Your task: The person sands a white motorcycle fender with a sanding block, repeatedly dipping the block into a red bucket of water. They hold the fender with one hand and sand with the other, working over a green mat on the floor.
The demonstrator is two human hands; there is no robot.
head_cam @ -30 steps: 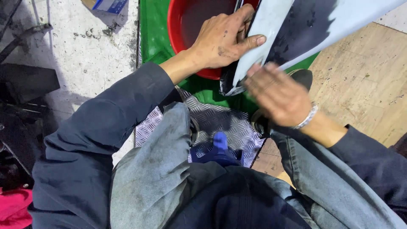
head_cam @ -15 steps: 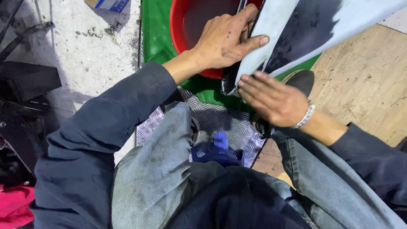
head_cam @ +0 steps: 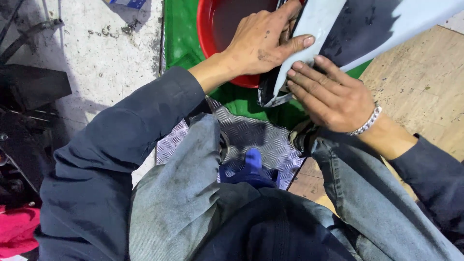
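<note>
A long pale grey panel (head_cam: 386, 24) with a dark shadowed face slants from the top right down to its dark lower end near the middle. My left hand (head_cam: 263, 43) grips its left edge, thumb pressed on the pale face, over a red basin (head_cam: 212, 34). My right hand (head_cam: 328, 94), with a silver bracelet on the wrist, lies flat against the panel's lower end, fingertips touching the pale edge. Both arms wear dark blue sleeves.
The basin stands on a green mat (head_cam: 181, 34). A metal tread plate (head_cam: 256, 137) lies between my knees, with a blue stool part (head_cam: 251, 166) under me. Wooden boards (head_cam: 425, 87) on the right, dirty concrete (head_cam: 101, 63) and dark parts on the left, pink cloth (head_cam: 17, 229).
My right hand has moved up from below the panel and now presses on its lower end. My left hand keeps its grip on the edge.
</note>
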